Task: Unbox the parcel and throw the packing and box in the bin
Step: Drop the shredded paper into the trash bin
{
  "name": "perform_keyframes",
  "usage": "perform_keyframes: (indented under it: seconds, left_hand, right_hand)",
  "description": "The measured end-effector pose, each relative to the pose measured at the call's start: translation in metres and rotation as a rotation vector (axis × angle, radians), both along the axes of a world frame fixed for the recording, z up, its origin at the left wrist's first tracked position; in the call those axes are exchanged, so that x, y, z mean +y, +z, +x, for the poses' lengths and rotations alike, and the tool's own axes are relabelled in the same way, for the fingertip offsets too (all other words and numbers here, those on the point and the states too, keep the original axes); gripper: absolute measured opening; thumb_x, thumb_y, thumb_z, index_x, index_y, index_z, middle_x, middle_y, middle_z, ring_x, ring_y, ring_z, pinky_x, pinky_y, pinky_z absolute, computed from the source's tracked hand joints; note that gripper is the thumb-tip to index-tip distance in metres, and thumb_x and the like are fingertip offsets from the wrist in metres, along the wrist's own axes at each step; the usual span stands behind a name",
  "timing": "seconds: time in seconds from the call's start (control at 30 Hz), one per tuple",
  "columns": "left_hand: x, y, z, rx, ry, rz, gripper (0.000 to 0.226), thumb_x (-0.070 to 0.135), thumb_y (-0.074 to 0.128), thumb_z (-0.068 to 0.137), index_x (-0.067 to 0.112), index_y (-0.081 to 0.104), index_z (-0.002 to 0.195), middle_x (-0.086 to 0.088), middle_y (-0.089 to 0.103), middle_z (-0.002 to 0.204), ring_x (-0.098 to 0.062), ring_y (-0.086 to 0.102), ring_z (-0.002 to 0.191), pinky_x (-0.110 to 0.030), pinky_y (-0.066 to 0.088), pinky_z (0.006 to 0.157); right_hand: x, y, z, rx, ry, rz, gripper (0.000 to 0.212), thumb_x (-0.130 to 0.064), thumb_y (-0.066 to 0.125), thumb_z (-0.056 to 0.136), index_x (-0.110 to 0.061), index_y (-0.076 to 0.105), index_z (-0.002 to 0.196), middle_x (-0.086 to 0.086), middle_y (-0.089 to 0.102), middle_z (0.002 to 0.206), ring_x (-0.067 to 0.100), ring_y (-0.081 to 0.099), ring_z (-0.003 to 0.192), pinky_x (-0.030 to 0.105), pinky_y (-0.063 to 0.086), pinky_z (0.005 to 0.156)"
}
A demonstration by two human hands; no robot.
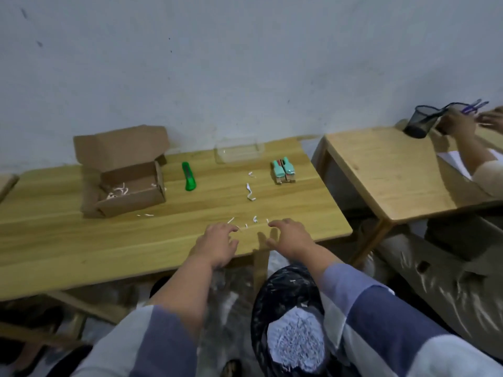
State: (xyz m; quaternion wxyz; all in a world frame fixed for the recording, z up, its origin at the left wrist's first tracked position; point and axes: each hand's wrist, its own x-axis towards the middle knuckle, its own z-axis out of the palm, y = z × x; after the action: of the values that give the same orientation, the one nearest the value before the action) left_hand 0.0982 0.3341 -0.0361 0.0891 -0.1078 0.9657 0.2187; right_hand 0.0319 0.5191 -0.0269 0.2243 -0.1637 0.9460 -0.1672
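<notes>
— Sweeping up? Both hands, left hand (217,244) and right hand (290,238), rest at the bench's (109,254) near edge, each grip spread, holding nothing.

— Yes. Next, push the paper bits (254,219) into the bin (288,317) below. The box (128,183) waits by the far left corner.

- Box (128,175), left of frame: plain brown cardboard.
- Paper scraps (250,192): white.
- Cutter (189,176): bright green.
- Stapler (283,170), centre right: mint with a red stripe.
- Bench (109,240): pale wood grain.
- Bin (288,322), bottom centre: black liner, white shreds inside.
- Sleeves (367,308): blue and grey bands.
</notes>
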Motion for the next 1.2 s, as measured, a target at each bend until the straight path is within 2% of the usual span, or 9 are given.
perform_keyframes:
  seconds: [0.2, 0.3, 0.57, 0.67, 0.77, 0.83, 0.93, 1.07, 1.2]
  left_hand:
    - [-0.056, -0.034, -0.044, 0.069, -0.026, -0.041, 0.04, 0.035, 0.049, 0.094, 0.025, 0.05, 0.132, 0.003, 0.049, 0.14, -0.019, 0.035, 0.135, -0.036, 0.033, 0.111]
    - [-0.069, -0.05, -0.071, 0.096, -0.028, -0.068, 0.043, 0.035, 0.045, 0.096, 0.023, 0.045, 0.137, 0.004, 0.043, 0.146, -0.017, 0.03, 0.139, -0.036, 0.028, 0.114]
    - [-0.063, -0.082, -0.108, 0.121, -0.083, -0.162, 0.049, 0.04, 0.026, 0.1, 0.028, 0.025, 0.148, 0.011, 0.015, 0.159, -0.01, 0.005, 0.148, -0.048, 0.006, 0.12]
    - [-0.059, -0.088, -0.105, 0.201, -0.05, -0.208, 0.054, 0.043, 0.02, 0.094, 0.028, 0.031, 0.145, 0.011, 0.024, 0.157, -0.01, 0.012, 0.147, -0.049, 0.009, 0.119]
    - [-0.061, -0.091, -0.107, 0.22, -0.051, -0.199, 0.054, 0.043, 0.021, 0.092, 0.028, 0.036, 0.142, 0.01, 0.029, 0.155, -0.011, 0.016, 0.146, -0.049, 0.012, 0.119]
    - [-0.061, -0.09, -0.107, 0.233, -0.042, -0.201, 0.053, 0.043, 0.024, 0.092, 0.027, 0.039, 0.14, 0.009, 0.032, 0.154, -0.011, 0.018, 0.146, -0.049, 0.013, 0.119]
    - [-0.059, -0.089, -0.106, 0.218, -0.041, -0.209, 0.053, 0.043, 0.025, 0.091, 0.027, 0.04, 0.14, 0.008, 0.032, 0.153, -0.012, 0.019, 0.146, -0.049, 0.014, 0.118]
    - [-0.057, -0.087, -0.106, 0.201, -0.041, -0.228, 0.051, 0.041, 0.03, 0.093, 0.026, 0.037, 0.141, 0.007, 0.03, 0.154, -0.012, 0.017, 0.146, -0.049, 0.01, 0.119]
    - [-0.056, -0.086, -0.105, 0.196, -0.044, -0.236, 0.05, 0.04, 0.031, 0.095, 0.026, 0.035, 0.143, 0.008, 0.027, 0.155, -0.012, 0.014, 0.147, -0.049, 0.008, 0.119]
  right_hand:
    - [-0.069, -0.059, -0.009, 0.045, -0.145, 0.025, 0.098, -0.075, 0.044, 0.077, -0.029, -0.001, 0.151, 0.011, -0.01, 0.161, 0.043, -0.012, 0.146, 0.057, -0.002, 0.116]
    - [-0.106, -0.078, -0.019, 0.178, -0.187, 0.037, 0.096, -0.08, 0.03, 0.077, -0.032, -0.009, 0.15, 0.01, -0.017, 0.16, 0.043, -0.02, 0.144, 0.062, -0.011, 0.112]
    - [-0.128, -0.09, -0.141, 0.38, -0.168, 0.038, 0.065, -0.048, 0.03, 0.097, -0.028, 0.002, 0.152, 0.01, -0.006, 0.162, 0.035, -0.003, 0.148, 0.055, 0.005, 0.118]
    - [-0.134, -0.091, -0.175, 0.384, -0.023, 0.025, 0.059, -0.04, 0.034, 0.097, -0.03, 0.012, 0.151, 0.005, -0.001, 0.163, 0.031, 0.002, 0.149, 0.055, 0.009, 0.117]
    - [-0.14, -0.092, -0.18, 0.393, 0.004, -0.022, 0.046, -0.035, 0.033, 0.098, -0.023, 0.038, 0.143, 0.004, 0.028, 0.157, 0.028, 0.018, 0.146, 0.052, 0.015, 0.115]
    - [-0.135, -0.091, -0.17, 0.468, -0.007, -0.133, 0.044, -0.035, 0.033, 0.095, -0.015, 0.059, 0.124, 0.011, 0.054, 0.137, 0.032, 0.042, 0.132, 0.048, 0.032, 0.108]
    - [-0.112, -0.089, -0.146, 0.57, 0.058, -0.168, 0.04, -0.036, 0.037, 0.09, -0.012, 0.067, 0.103, 0.012, 0.065, 0.111, 0.032, 0.058, 0.11, 0.042, 0.049, 0.091]
    - [-0.078, -0.096, -0.111, 0.693, 0.084, -0.161, 0.028, -0.026, 0.049, 0.09, -0.009, 0.07, 0.095, 0.014, 0.068, 0.102, 0.033, 0.063, 0.095, 0.039, 0.055, 0.08]
    - [-0.046, -0.096, -0.075, 0.723, 0.002, -0.022, 0.018, -0.021, 0.067, 0.087, -0.009, 0.06, 0.076, 0.009, 0.061, 0.069, 0.029, 0.057, 0.055, 0.034, 0.043, 0.042]
